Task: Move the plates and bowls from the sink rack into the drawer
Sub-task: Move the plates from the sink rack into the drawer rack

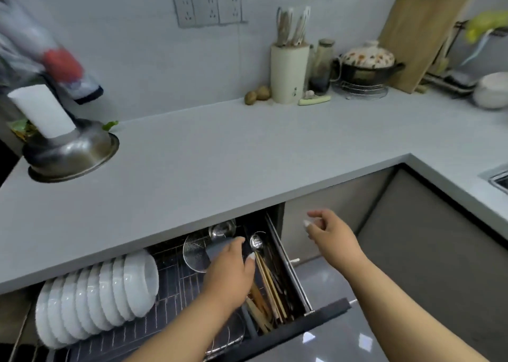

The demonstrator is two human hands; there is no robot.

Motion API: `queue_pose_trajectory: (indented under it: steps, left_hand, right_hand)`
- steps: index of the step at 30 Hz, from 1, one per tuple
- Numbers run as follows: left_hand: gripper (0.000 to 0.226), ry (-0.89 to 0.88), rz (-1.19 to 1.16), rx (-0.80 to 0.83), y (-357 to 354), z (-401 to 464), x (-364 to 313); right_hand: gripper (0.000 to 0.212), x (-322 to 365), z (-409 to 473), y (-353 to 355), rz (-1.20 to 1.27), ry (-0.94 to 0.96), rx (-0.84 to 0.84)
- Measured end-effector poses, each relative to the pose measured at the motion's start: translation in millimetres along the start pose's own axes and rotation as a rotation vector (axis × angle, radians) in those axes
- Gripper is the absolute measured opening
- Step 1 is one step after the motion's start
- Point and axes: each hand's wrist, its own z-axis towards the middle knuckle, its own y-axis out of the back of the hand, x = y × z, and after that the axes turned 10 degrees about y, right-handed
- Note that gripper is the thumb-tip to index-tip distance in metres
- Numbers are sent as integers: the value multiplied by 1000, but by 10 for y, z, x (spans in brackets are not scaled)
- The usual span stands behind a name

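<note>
Even, cool indoor light; countertop (247, 152) bright, no hard shadows. Drawer (324, 313) interior dim under the counter edge. Glare patches on glossy floor (338, 337). Heavy motion blur upper left; steel bowl (71, 152) smeared. Wide-angle bending at edges. Overall soft focus.
</note>
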Motion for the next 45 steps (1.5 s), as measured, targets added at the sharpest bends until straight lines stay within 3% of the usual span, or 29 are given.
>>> queue_pose_trajectory:
  steps: [11, 22, 31, 39, 45]
  left_hand:
    - [46, -175, 46, 39, -898, 419, -1985]
    - [36, -401, 171, 212, -2183, 504, -3714]
    - [41, -564, 272, 297, -2713, 713, -4413]
    - [40, -685, 351, 249, -3222, 1320, -4952]
    - [72, -767, 628, 378, -3532, 1783, -5118]
  right_hand:
    - [22, -994, 92, 1955, -41, -56, -270]
    - [18, -2036, -78, 3606, -63, -203, -488]
    - [14, -2498, -215, 3997, -31, -392, -562]
    - [14, -2790, 102, 4409, -95, -508, -633]
    - [18, -2932, 733, 4499, -141, -571, -564]
